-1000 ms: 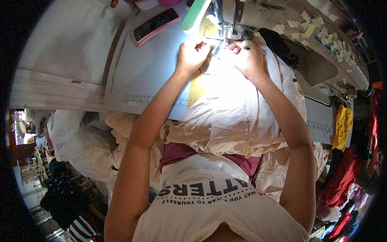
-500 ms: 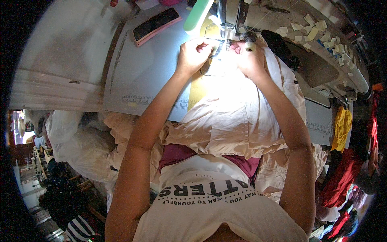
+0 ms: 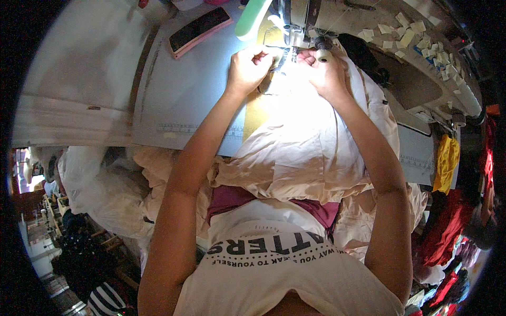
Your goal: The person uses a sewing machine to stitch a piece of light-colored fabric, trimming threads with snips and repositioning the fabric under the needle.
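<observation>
Both of my hands are up at the needle area of a sewing machine, one on each side of the presser foot. My left hand is closed in a pinch left of the foot; what its fingertips hold is too small to make out. On the right, my right hand has its fingers curled together close to the needle, over a cream cloth. Glare hides whatever is between them. The cloth spreads from under the right hand down over the table's front edge to my lap.
A phone in a pink case lies on the grey machine table. A green bar-shaped piece hangs left of the needle. Paper scraps dot the machine body. Yellow cloth hangs at the right; a plastic-wrapped bundle sits at the left.
The whole view has shifted slightly, with the table and hands sitting a little further up and left. Both hands keep nearly the same place beside the needle.
</observation>
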{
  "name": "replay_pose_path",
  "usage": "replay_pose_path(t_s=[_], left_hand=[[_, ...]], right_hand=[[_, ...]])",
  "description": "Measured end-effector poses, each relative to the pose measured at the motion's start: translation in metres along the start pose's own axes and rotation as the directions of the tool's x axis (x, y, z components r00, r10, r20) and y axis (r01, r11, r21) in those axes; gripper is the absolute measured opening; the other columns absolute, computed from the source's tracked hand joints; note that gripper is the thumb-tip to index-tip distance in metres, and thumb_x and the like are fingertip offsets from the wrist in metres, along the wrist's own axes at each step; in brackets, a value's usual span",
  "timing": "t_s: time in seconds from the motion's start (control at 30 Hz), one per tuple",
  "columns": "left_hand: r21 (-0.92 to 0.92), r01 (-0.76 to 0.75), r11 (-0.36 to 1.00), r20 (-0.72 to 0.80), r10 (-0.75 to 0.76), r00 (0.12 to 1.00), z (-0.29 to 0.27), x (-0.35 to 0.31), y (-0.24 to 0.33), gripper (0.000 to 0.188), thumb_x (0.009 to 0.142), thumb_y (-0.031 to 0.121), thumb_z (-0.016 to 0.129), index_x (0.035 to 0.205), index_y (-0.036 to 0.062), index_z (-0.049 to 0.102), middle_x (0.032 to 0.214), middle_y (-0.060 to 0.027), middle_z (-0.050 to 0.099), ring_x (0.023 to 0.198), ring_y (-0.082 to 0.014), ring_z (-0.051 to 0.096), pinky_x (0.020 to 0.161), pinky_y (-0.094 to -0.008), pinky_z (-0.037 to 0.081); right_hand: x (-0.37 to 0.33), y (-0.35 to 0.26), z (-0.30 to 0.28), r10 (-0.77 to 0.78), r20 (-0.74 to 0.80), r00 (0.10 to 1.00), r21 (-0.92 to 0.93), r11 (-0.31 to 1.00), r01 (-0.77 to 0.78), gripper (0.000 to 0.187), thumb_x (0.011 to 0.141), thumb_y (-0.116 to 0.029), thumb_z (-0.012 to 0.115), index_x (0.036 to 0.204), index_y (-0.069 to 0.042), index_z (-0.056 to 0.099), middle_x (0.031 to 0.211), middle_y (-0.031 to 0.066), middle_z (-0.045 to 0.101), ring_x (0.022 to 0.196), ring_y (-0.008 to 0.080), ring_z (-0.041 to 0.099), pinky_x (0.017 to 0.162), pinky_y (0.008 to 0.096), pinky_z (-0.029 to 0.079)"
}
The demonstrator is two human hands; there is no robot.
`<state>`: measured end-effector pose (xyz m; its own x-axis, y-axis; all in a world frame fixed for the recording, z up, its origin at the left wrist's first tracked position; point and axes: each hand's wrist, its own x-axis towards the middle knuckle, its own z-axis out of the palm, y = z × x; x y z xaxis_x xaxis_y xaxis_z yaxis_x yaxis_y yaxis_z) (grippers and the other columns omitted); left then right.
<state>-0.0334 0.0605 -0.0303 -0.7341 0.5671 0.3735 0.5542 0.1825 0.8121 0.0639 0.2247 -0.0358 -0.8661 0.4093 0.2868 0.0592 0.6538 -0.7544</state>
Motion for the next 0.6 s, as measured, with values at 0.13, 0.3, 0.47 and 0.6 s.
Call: replay_pose_path(t_s=[0.13,0.3,0.47,0.6], left_hand=[[0.019,-0.008,1.0,-0.004,0.008,1.0,0.0,0.001,0.003,0.007,0.079,0.007,0.06,0.081,0.0021,0.065,0.069,-0.0009,0.062,0.063,-0.0055,0.055,0.059,-0.0197,0.044],[0.021,-0.026,0.999,-0.008,0.026,1.0,-0.001,0.002,0.005,0.008,0.079,0.008,0.061,0.082,0.0029,0.065,0.067,-0.0002,0.061,0.06,-0.0048,0.052,0.057,-0.0197,0.043],[-0.012,-0.008,1.0,-0.035,0.008,0.999,0.002,0.003,0.004,0.012,0.075,0.014,0.063,0.08,0.003,0.065,0.065,-0.0019,0.061,0.057,-0.0069,0.051,0.057,-0.0217,0.044],[0.011,-0.004,1.0,-0.007,0.004,1.0,0.0,0.002,0.004,0.01,0.077,0.011,0.062,0.082,0.0029,0.065,0.068,-0.0011,0.062,0.061,-0.0055,0.054,0.058,-0.0202,0.044]], right_hand=[[0.001,-0.001,-0.001,-0.025,0.024,0.999,-0.007,1.0,0.025,0.015,0.074,-0.008,0.064,0.085,0.001,0.063,0.068,0.0008,0.059,0.059,0.0057,0.05,0.055,0.0202,0.042],[0.0,-0.003,0.0,-0.042,-0.027,0.999,-0.012,0.999,0.042,0.016,0.073,-0.011,0.066,0.083,0.0,0.064,0.067,0.0001,0.06,0.058,0.005,0.05,0.053,0.0194,0.042],[0.0,-0.006,0.001,0.02,-0.049,0.999,-0.012,1.0,-0.021,0.015,0.072,-0.013,0.067,0.081,-0.002,0.065,0.065,-0.0009,0.06,0.055,0.0048,0.051,0.052,0.0189,0.042],[0.001,-0.01,0.003,0.086,-0.039,0.996,-0.08,0.993,-0.089,0.016,0.072,-0.017,0.066,0.08,-0.003,0.065,0.063,-0.0018,0.059,0.055,0.0051,0.052,0.052,0.0192,0.042]])
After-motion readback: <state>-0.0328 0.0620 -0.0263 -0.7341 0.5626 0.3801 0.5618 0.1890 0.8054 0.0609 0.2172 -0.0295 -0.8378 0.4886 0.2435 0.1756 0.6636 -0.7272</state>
